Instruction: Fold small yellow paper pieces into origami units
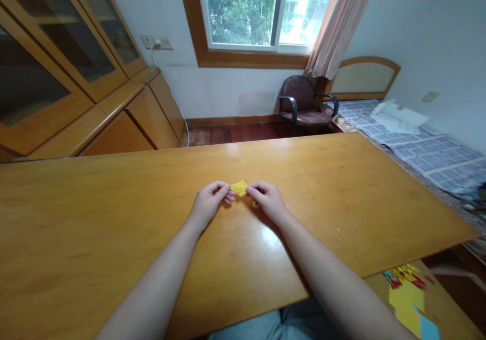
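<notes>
A small piece of folded yellow paper (239,187) is stretched between my two hands, just above the wooden table (114,218). Creases run across its surface. My left hand (210,201) pinches its left end between thumb and forefinger, the other fingers curled below. On the opposite side, my right hand (268,198) pinches the right end the same way. The fingertips cover both ends of the paper.
At the lower right, a lower surface holds yellow paper sheets (406,299), a blue sheet (429,327) and colourful small pieces (406,275). Beyond the table stand a chair (304,102), a bed (429,142) and a wooden cabinet (114,112).
</notes>
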Action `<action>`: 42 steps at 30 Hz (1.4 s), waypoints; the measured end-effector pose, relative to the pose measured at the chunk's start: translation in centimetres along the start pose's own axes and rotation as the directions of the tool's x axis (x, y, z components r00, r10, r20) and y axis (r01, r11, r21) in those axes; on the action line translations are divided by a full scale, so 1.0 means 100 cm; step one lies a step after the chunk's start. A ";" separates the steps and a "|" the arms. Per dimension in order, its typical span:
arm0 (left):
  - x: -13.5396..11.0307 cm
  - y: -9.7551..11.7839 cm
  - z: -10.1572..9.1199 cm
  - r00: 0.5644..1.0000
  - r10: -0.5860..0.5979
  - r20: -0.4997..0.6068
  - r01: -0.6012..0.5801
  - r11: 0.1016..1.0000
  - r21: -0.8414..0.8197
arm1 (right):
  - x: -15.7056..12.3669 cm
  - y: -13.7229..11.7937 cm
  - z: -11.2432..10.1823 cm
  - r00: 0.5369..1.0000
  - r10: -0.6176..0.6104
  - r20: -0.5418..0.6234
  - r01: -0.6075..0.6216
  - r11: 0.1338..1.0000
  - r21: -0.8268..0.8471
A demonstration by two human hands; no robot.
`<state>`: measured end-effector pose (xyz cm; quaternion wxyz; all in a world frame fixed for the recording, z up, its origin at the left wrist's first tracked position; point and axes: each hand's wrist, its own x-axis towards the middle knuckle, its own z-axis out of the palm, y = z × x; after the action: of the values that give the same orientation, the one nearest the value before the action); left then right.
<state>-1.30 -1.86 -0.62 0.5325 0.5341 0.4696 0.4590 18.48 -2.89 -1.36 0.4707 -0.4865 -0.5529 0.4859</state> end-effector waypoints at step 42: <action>0.002 -0.002 -0.004 0.996 0.048 0.070 -0.061 0.980 0.190 | -0.001 -0.003 0.001 0.982 -0.173 0.079 0.184 0.969 -0.164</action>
<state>-1.67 -1.65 -0.84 0.4807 0.6104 0.4792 0.4082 18.32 -2.99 -1.09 0.4509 -0.4575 -0.6489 0.4078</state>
